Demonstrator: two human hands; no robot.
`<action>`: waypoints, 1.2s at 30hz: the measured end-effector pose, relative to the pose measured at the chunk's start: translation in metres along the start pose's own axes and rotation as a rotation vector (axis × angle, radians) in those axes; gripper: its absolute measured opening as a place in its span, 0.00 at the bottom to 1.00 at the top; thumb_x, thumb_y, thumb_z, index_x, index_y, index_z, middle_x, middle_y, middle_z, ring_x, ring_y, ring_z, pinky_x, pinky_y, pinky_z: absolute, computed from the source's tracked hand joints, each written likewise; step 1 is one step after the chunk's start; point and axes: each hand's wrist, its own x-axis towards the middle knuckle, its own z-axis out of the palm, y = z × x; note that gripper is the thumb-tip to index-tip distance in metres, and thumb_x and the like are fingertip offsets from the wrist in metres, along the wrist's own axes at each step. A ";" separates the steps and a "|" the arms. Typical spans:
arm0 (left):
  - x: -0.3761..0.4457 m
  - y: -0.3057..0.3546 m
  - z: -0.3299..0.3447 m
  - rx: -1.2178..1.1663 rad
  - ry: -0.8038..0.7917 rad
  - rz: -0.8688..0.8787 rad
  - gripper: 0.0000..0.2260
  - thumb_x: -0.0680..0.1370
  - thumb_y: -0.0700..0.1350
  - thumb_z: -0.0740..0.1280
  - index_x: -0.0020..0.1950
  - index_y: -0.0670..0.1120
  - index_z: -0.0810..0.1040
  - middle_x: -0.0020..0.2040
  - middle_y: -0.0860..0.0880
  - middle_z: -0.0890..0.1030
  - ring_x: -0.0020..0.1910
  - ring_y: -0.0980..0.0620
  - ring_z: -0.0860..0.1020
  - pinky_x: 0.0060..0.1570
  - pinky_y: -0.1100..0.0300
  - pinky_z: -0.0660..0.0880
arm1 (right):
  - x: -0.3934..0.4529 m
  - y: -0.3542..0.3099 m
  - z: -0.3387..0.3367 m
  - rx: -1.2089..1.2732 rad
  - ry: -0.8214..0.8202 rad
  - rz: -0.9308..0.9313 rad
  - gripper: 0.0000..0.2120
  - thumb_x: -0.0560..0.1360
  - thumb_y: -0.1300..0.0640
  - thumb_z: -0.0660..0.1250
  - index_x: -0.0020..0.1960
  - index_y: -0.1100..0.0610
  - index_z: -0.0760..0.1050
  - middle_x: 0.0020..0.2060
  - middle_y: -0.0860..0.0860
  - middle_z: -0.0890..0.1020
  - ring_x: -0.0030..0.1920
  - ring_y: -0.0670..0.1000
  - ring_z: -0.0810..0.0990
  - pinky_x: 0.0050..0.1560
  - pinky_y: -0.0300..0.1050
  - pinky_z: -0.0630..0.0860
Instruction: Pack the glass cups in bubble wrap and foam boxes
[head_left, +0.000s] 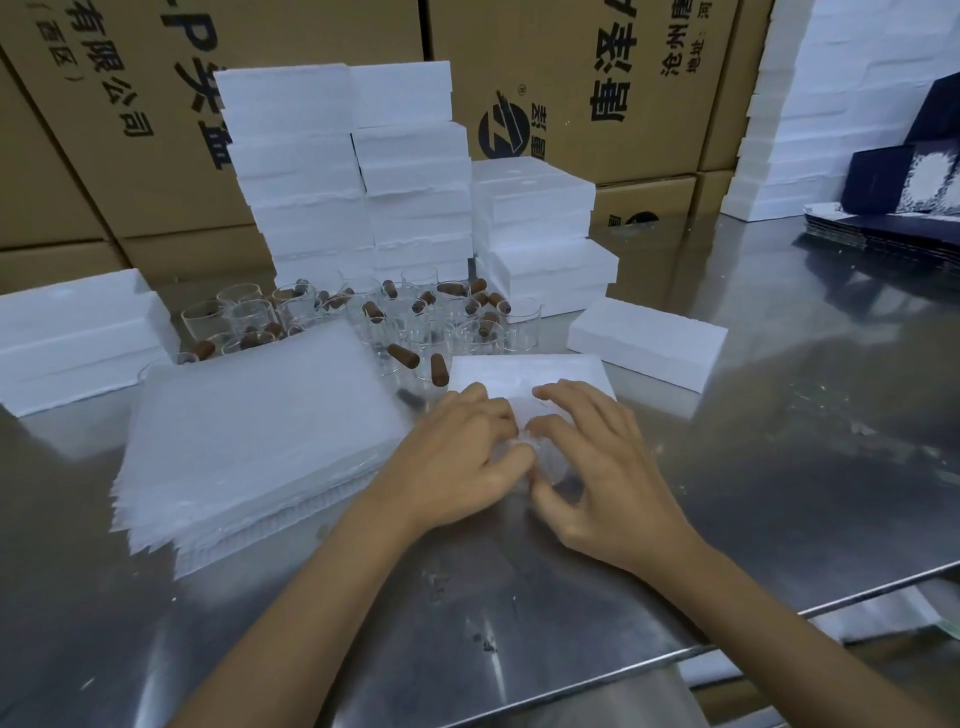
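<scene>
My left hand (460, 457) and my right hand (602, 467) meet over a small bundle of bubble wrap (540, 447) on the steel table, fingers curled round it; a glass cup seems to be inside, mostly hidden. Just behind the hands lies a white foam box (519, 371). A thick stack of bubble wrap sheets (249, 431) lies to the left. Behind it stand several glass cups with brown wooden handles (395, 322).
Stacks of white foam boxes (353, 171) rise at the back, more foam boxes (72, 338) at left and one foam box (644, 343) at right. Cardboard cartons (597, 78) line the wall. Dark blue boxes (893, 182) sit far right. The table edge (727, 639) runs near right.
</scene>
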 end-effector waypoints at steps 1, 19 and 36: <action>0.000 0.001 0.000 -0.011 0.024 -0.013 0.09 0.75 0.54 0.56 0.38 0.53 0.71 0.39 0.58 0.73 0.46 0.55 0.68 0.48 0.58 0.65 | 0.000 0.000 0.000 0.005 -0.033 0.026 0.15 0.70 0.51 0.67 0.56 0.52 0.78 0.70 0.49 0.72 0.74 0.51 0.63 0.72 0.47 0.59; -0.001 -0.005 0.015 -0.079 0.107 -0.083 0.21 0.73 0.66 0.64 0.46 0.50 0.84 0.59 0.62 0.68 0.58 0.63 0.67 0.55 0.62 0.69 | 0.001 -0.002 -0.004 -0.022 -0.009 0.049 0.20 0.70 0.52 0.65 0.61 0.53 0.76 0.71 0.49 0.70 0.75 0.52 0.63 0.73 0.47 0.57; 0.036 -0.045 0.010 -0.223 0.247 -0.248 0.19 0.80 0.50 0.67 0.71 0.53 0.74 0.70 0.52 0.72 0.72 0.53 0.63 0.71 0.60 0.58 | 0.033 0.051 0.014 0.143 0.228 0.405 0.25 0.78 0.50 0.64 0.73 0.52 0.65 0.71 0.47 0.70 0.73 0.49 0.63 0.72 0.47 0.57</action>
